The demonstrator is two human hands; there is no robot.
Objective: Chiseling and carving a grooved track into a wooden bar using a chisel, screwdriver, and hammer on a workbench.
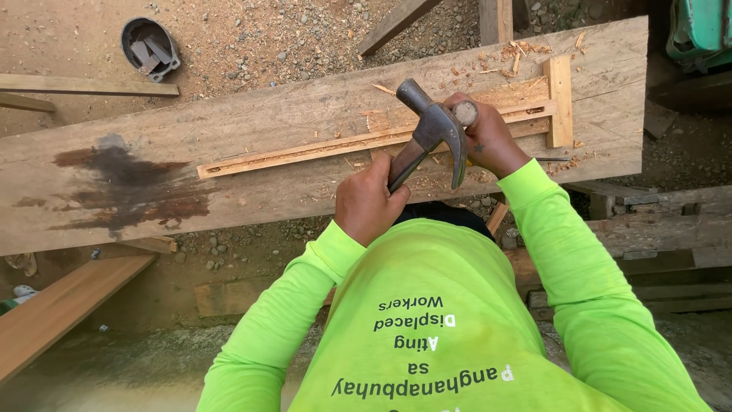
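Hammer over the wide grey plank, gripped low on the handle by the left hand, fingers wrapped tight around it. Long axis slanted, running from that fist up and to the right toward the head. Head of dark, worn metal: round striking face aimed up and left, curved claw hooking down on the right side of the hammer. Handle dark brown, only a short stretch visible between fist and head.

Right hand just right of the hammer head, closed around a chisel handle, pale and round-ended, its butt showing at the top of the fist, close beside the hammer head; contact between the two cannot be told. Hands apart, each clamped on its own tool.

Beneath the hammer, a long shallow groove cut into the plank, pale fresh wood against weathered grey, stretching left of the hammer and ending right of it near a short upright pale block. Wood chips scattered above and to the right of the hammer. Dark stain on the plank far left of the hammer. Round dark bucket on the gravel, well up and left of it. Bright yellow-green sleeves below the hammer.
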